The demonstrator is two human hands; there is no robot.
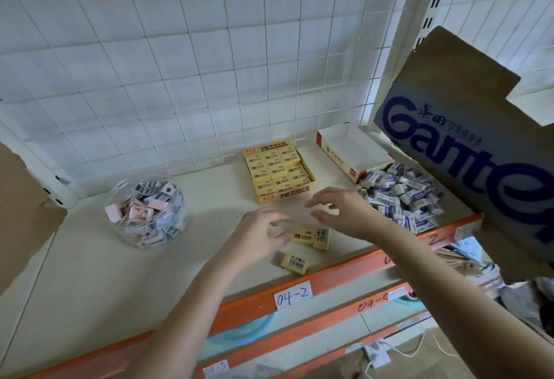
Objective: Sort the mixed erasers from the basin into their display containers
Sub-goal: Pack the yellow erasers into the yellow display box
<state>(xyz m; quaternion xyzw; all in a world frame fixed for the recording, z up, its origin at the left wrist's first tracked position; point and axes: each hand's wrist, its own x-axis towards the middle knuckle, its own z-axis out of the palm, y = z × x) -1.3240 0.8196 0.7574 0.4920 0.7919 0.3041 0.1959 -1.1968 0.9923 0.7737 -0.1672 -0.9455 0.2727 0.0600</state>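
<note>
Three loose yellow erasers lie on the shelf's front: two side by side (311, 237) and one nearer the edge (294, 263). My left hand (257, 236) hovers just left of the pair, its fingers loosely curled and holding nothing. My right hand (341, 210) hangs above and right of them, fingers spread. Behind stands a yellow display box (278, 170) filled with yellow erasers. A clear round tub (147, 210) at the left holds pink and grey erasers. A heap of white and blue erasers (401, 195) lies at the right beside an empty white and red box (353, 151).
A white wire grid (180, 64) backs the shelf. A large cardboard carton (479, 139) with blue lettering leans in at the right. The shelf's orange front rail (344, 276) carries a label reading 04-2. Lower shelves show beneath.
</note>
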